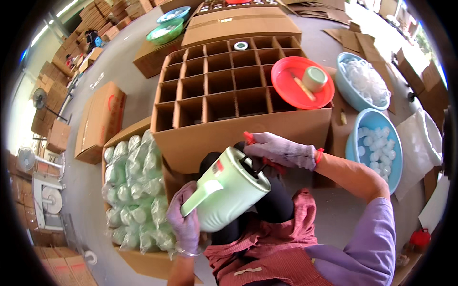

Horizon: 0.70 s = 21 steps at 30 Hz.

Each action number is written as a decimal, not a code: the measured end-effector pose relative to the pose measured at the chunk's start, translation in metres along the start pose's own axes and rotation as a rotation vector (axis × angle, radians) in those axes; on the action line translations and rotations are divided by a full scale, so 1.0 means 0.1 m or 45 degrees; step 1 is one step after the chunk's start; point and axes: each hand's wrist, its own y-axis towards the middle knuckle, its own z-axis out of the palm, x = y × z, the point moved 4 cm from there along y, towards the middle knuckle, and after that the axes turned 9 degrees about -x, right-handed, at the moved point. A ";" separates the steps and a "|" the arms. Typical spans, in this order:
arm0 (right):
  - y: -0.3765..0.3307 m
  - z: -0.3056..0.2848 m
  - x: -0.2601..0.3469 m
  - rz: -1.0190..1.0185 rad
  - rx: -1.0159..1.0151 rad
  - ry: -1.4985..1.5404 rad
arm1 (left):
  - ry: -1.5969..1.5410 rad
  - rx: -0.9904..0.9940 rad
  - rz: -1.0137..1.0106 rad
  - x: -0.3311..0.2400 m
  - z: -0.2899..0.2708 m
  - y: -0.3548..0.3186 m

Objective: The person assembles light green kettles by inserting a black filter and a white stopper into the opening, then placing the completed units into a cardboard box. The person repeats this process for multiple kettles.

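A pale green jug (231, 195) is tilted over my lap, its handle toward my left. My gloved left hand (183, 219) is closed around the jug by its handle side. At the jug's mouth, my gloved right hand (276, 148) grips a red-handled tool that looks like pliers (249, 138). Its two dark prongs reach into the opening, and their tips are hidden inside. To the left, an open carton (143, 262) holds several green items in clear plastic wrap (138, 190).
Ahead stands a divided carton (238, 138) with one white-topped item (241, 45) in a cell. On its right corner sits a red basin (291, 102) holding a green cup (315, 78) and a wooden-handled tool (303, 87). Blue basins (352, 143) of white parts are at right.
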 end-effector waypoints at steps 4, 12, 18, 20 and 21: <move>0.06 -0.54 0.22 -0.516 -0.453 -0.645 | 0.245 0.459 -0.352 0.05 -0.18 -0.10; 0.72 -1.65 -0.90 -0.218 -0.764 -1.522 | 0.106 1.323 -0.605 -0.13 0.08 -0.25; 0.38 -2.10 -0.70 -0.481 -1.067 -1.173 | 0.368 1.135 -0.766 -0.27 0.12 -0.25; -0.09 -2.46 -0.81 -0.456 -1.200 -1.155 | 0.014 0.895 -0.863 -0.11 0.07 -0.27; -0.33 -2.66 -1.03 -0.129 -1.279 -1.088 | -0.124 0.775 -0.889 0.00 0.00 -0.29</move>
